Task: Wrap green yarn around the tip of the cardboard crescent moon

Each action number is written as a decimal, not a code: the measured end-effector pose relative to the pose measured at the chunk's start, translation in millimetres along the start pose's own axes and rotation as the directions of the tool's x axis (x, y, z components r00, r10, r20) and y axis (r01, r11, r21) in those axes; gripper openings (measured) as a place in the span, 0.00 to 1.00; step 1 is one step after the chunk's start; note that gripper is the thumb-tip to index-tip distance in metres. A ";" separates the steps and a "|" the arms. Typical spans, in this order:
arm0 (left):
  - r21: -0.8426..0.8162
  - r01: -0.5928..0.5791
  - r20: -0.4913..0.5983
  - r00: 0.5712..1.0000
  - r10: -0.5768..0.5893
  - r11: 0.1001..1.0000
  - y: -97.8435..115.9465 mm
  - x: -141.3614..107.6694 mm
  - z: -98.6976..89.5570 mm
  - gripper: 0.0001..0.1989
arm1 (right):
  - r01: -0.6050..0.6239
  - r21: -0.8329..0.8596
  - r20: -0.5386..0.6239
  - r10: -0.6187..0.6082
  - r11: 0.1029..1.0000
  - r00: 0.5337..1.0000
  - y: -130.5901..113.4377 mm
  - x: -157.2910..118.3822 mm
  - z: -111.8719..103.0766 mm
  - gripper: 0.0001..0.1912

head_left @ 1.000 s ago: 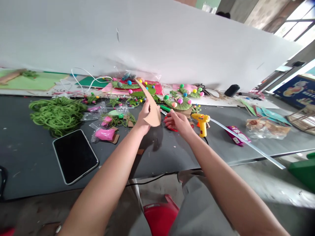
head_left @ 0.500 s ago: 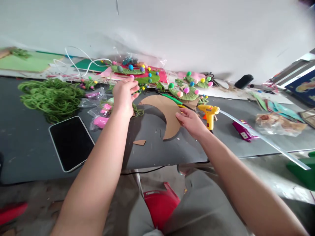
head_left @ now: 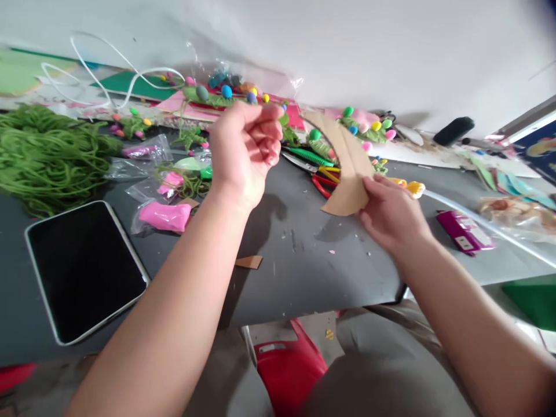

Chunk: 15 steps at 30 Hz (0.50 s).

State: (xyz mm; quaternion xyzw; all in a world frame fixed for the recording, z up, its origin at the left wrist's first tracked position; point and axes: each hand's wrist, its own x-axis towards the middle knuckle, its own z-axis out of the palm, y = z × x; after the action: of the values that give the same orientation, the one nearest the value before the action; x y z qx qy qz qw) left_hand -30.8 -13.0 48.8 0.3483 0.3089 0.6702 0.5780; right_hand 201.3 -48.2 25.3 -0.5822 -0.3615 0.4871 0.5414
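My right hand (head_left: pixel 393 215) pinches a brown cardboard crescent (head_left: pixel 351 165) by its lower right edge. The crescent is raised off the grey table and tilted, its upper tip pointing left. My left hand (head_left: pixel 247 150) hangs over the table to the left of it, palm toward the right. Its fingers are loosely curled, with nothing seen in them. Scissors (head_left: pixel 300 163) and tools with green, yellow and red handles lie behind the crescent, partly covered by it. A small cardboard scrap (head_left: pixel 249 262) rests on the table below my left wrist. My right hand mostly hides a yellow glue gun (head_left: pixel 414 188).
Green yarn (head_left: pixel 52 156) is heaped at the left, behind a tablet (head_left: pixel 87 269). Pink packets (head_left: pixel 164 215) lie beside my left forearm. Yarn-wrapped pieces with pompoms (head_left: pixel 212 98) line the back. A purple packet (head_left: pixel 464 231) and a glue stick (head_left: pixel 490 223) are at the right.
My right hand has lifted the crescent from the table and tilted it. The left hand's fingers have curled in. The view has shifted closer and to the right.
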 end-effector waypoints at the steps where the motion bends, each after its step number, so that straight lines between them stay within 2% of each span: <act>1: -0.004 0.012 -0.025 1.000 -0.012 1.000 3.2 1.3 -1.7 0.12 | 0.007 -0.015 0.008 -0.006 1.000 1.000 0.1 -3.2 -1.8 0.06; 6: 0.003 0.077 -0.038 0.996 -0.077 0.997 10.1 3.1 -5.7 0.09 | 0.047 -0.105 0.105 -0.036 0.993 0.994 6.2 -16.1 -14.1 0.11; 11: 0.012 0.058 0.030 0.998 -0.059 0.998 8.2 2.1 -6.2 0.10 | 0.046 -0.070 0.057 -0.042 0.996 0.997 6.3 -20.9 -31.3 0.12; 15: -0.015 0.063 0.053 0.997 -0.062 0.998 4.3 1.4 -4.7 0.08 | 0.027 -0.074 0.066 -0.023 0.997 0.998 5.0 -23.6 -40.7 0.13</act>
State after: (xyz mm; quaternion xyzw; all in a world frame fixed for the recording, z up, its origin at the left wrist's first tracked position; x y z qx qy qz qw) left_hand -37.2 -12.2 49.8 0.3513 0.2987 0.6449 0.6095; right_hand 233.5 -82.7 22.0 -0.5814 -0.4041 0.4850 0.5133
